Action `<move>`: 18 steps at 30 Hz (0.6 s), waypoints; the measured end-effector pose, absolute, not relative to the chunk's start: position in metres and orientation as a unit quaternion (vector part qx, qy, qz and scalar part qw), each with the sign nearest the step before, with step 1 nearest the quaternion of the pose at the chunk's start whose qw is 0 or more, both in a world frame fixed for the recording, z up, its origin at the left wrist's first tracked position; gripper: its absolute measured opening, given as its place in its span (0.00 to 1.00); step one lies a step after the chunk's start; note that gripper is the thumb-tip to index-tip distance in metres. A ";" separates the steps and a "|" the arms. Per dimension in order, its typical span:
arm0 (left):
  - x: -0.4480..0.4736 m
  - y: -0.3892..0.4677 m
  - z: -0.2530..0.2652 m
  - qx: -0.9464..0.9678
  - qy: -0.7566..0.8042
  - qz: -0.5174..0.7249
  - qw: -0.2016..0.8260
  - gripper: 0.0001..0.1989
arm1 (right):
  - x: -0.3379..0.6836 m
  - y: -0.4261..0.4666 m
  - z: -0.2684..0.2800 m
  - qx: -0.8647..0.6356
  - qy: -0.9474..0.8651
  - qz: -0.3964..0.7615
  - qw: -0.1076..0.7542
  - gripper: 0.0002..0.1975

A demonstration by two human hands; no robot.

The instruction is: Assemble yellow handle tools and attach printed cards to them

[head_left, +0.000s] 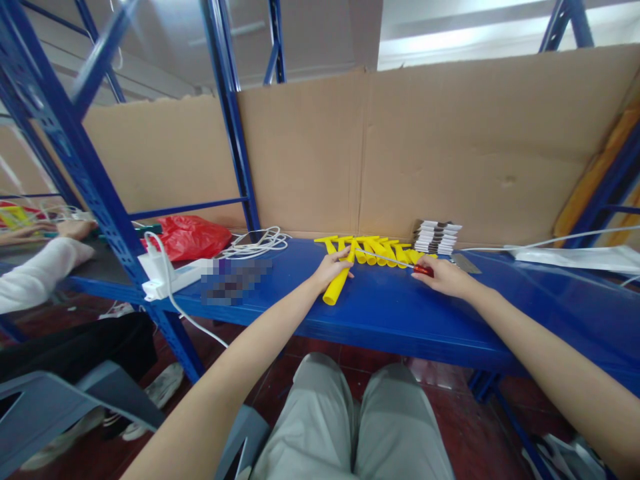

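My left hand [334, 267] is closed around a yellow tapered tube [337, 288], whose wide round end points toward me over the front of the blue shelf. In my right hand [443, 275] is the red handle of a screwdriver [423, 270]. Its long thin metal shaft runs left, and the tip reaches the upper part of the yellow tube near my left fingers; whether it touches there I cannot tell. Behind both hands lies a row of several similar yellow tubes [385, 259], side by side on the shelf.
A stack of small white-and-black pieces [438, 237] stands behind my right hand. Leftward are a white power strip [187, 277], coiled white cable [265, 241] and a red plastic bag [193, 237]. A cardboard sheet [310, 153] backs the blue shelf [380, 317]. A co-worker's arm [47, 267] is at far left.
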State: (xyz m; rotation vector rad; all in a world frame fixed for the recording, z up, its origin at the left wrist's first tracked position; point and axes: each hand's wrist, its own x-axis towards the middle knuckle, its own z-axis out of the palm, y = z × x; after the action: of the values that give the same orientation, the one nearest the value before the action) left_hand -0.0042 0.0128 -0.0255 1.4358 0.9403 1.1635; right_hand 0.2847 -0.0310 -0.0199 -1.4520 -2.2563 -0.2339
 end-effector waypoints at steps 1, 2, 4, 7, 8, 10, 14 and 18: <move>-0.004 0.013 -0.026 0.596 0.391 0.482 0.509 0.32 | 0.285 -0.031 -0.020 -0.530 -0.814 -0.088 0.221 0.08; -0.004 0.013 -0.026 0.595 0.392 0.482 0.510 0.31 | 0.285 -0.031 -0.020 -0.534 -0.811 -0.092 0.221 0.08; -0.004 0.014 -0.026 0.595 0.392 0.481 0.512 0.31 | 0.284 -0.031 -0.019 -0.541 -0.806 -0.100 0.219 0.08; -0.004 0.014 -0.026 0.595 0.390 0.481 0.512 0.31 | 0.283 -0.033 -0.018 -0.547 -0.804 -0.111 0.204 0.08; -0.004 0.013 -0.026 0.596 0.389 0.482 0.512 0.31 | 0.283 -0.034 -0.018 -0.550 -0.804 -0.114 0.197 0.08; -0.004 0.013 -0.025 0.596 0.388 0.483 0.511 0.31 | 0.282 -0.035 -0.017 -0.554 -0.803 -0.117 0.186 0.08; -0.004 0.011 -0.024 0.595 0.393 0.481 0.510 0.32 | 0.283 -0.035 -0.018 -0.558 -0.802 -0.123 0.177 0.09; -0.005 0.012 -0.024 0.594 0.392 0.479 0.515 0.32 | 0.284 -0.034 -0.019 -0.558 -0.802 -0.130 0.171 0.10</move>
State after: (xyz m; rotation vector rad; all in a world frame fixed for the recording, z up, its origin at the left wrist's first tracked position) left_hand -0.0047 0.0117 -0.0245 1.4268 0.9419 1.1503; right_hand 0.2841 -0.0336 -0.0189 -1.5849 -2.2761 -0.3679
